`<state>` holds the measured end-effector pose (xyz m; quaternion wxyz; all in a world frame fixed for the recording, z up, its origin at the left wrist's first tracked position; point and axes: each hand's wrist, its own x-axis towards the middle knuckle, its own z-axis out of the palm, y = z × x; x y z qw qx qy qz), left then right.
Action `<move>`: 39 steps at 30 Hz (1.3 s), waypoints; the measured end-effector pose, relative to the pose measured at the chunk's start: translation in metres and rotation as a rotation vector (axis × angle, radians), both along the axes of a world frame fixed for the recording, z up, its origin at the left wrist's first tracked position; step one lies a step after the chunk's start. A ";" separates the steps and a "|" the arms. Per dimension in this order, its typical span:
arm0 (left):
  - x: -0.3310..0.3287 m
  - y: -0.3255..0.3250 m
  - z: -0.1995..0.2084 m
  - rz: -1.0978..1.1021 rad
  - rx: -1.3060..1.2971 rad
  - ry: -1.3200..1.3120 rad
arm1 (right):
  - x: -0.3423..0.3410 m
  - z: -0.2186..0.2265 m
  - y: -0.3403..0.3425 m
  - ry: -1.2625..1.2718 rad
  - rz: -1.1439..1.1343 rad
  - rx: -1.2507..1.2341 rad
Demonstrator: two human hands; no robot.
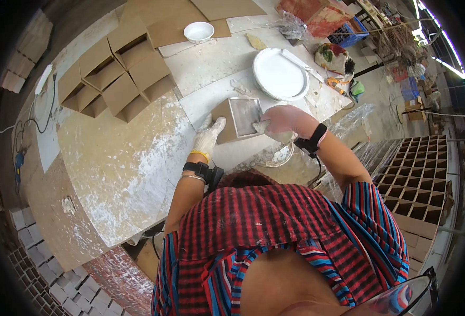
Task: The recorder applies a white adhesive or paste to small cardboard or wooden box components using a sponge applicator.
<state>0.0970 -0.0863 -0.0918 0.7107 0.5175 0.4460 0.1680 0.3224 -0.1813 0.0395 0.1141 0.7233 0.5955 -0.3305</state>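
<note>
A small brown cardboard box (223, 111) with a white-edged, greyish recessed face stands tilted on the worktable. My left hand (208, 140), in a whitish glove, grips its left side, with the thumb on the near face. At the box's right edge is my right hand (284, 123), slightly blurred, its fingers curled together around something whitish that I cannot make out. Just beyond it sits a round tray of white paste (280, 74), with a flat white stick (302, 65) lying across its rim.
Several open cardboard boxes (124, 68) cluster at the back left. A white bowl (198, 32) rests on cardboard sheets (172, 26). A blue crate (351, 32) and a stained red box (316, 17) stand at the far right. A gridded rack (414, 174) is to my right.
</note>
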 end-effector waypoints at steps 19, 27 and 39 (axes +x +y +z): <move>-0.008 -0.028 0.012 0.019 0.081 -0.028 | -0.009 -0.006 -0.031 0.069 0.068 0.116; -0.009 -0.030 0.018 -0.006 0.158 -0.157 | -0.047 -0.010 -0.029 0.346 0.063 0.297; -0.014 -0.033 0.018 0.101 -0.061 -0.185 | -0.056 -0.016 -0.014 0.404 0.062 0.265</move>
